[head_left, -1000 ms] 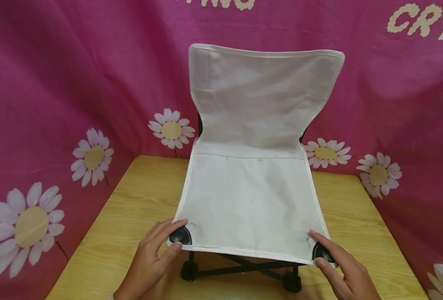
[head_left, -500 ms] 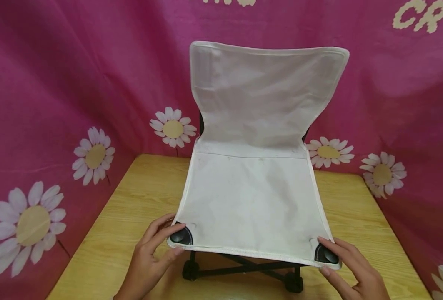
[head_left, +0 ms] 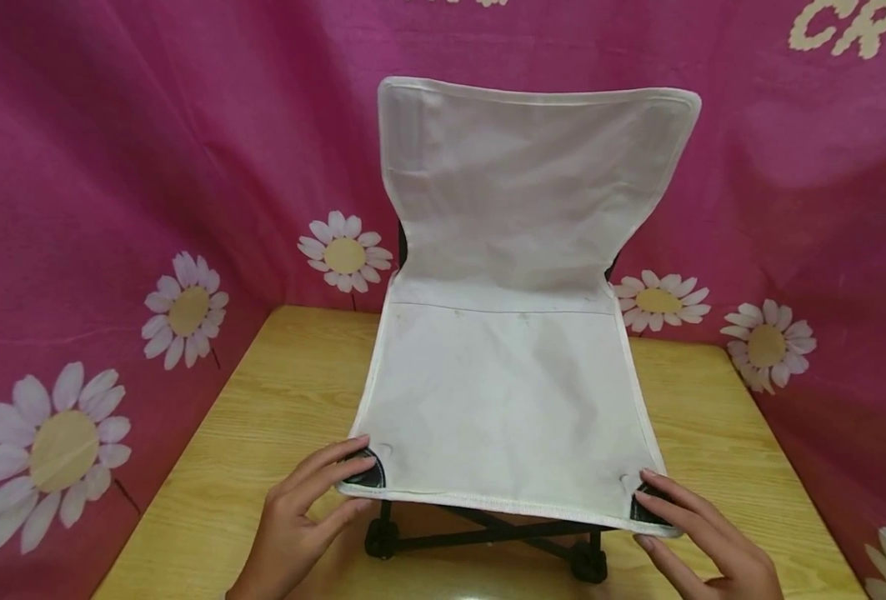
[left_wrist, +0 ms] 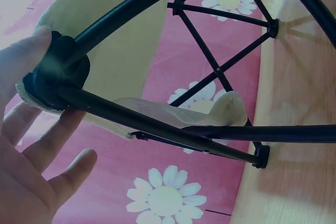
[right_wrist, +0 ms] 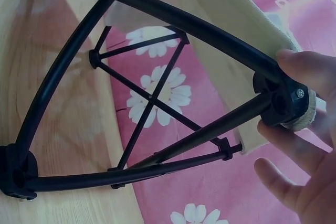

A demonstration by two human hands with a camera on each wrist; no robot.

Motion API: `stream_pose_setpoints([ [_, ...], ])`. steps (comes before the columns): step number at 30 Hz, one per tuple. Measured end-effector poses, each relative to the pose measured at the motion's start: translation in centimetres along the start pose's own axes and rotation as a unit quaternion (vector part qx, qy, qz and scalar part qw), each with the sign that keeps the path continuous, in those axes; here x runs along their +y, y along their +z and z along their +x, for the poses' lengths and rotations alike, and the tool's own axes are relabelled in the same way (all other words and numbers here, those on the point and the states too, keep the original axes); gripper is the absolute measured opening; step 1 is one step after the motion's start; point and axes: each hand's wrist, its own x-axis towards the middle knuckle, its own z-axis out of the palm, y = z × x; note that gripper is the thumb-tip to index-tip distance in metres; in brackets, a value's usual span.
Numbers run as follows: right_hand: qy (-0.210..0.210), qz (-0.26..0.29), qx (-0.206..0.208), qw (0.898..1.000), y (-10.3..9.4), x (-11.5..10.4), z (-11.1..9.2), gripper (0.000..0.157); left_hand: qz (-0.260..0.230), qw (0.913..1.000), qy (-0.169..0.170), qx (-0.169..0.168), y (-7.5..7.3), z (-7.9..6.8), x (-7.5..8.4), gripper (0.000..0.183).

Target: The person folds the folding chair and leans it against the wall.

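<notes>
A flowered pink curtain (head_left: 262,125) hangs around three sides of a wooden table (head_left: 255,400). The chair (head_left: 506,304) stands opened out on the table, its pale back (head_left: 533,183) raised and its seat (head_left: 503,408) toward the person. Below the seat, bars of the black frame (head_left: 461,540) cross. The left hand (head_left: 292,510) pinches the seat's front left corner, fingers on top and thumb at the front edge; the right hand (head_left: 720,546) pinches the front right corner likewise. Black patches (head_left: 371,477) at both corners show partly under the fingers.
</notes>
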Motion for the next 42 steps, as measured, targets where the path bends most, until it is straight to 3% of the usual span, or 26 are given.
stream_pose_setpoints([
  [11, 0.015, 0.015, -0.027, 0.999, -0.1, 0.5, -0.3, 0.053, 0.002, 1.0000, 0.007, -0.005, 0.1, 0.1, 0.1, 0.046],
  [17, 0.004, 0.074, -0.038, 0.997, -0.2, 1.2, -0.8, 0.050, -0.005, 0.9998, 0.020, 0.001, 0.1, -0.1, -0.1, 0.046],
  [21, 0.001, 0.097, -0.035, 0.995, -0.1, 1.4, -0.8, 0.049, -0.008, 1.0000, 0.000, -0.006, 0.1, -0.2, -0.1, 0.046],
  [25, 0.013, 0.101, -0.030, 0.994, -0.1, 1.4, -0.7, 0.050, -0.014, 0.9998, -0.009, -0.007, 0.1, -0.2, -0.4, 0.047],
  [31, 0.012, 0.100, -0.028, 0.995, -0.1, 1.8, -0.6, 0.050, -0.029, 0.9996, 0.006, 0.002, 0.2, -0.2, -0.8, 0.044],
  [42, -0.006, 0.085, -0.034, 0.996, -0.1, 2.3, -0.6, 0.053, -0.064, 0.9976, 0.001, -0.027, -0.1, -0.2, -1.2, 0.043],
])
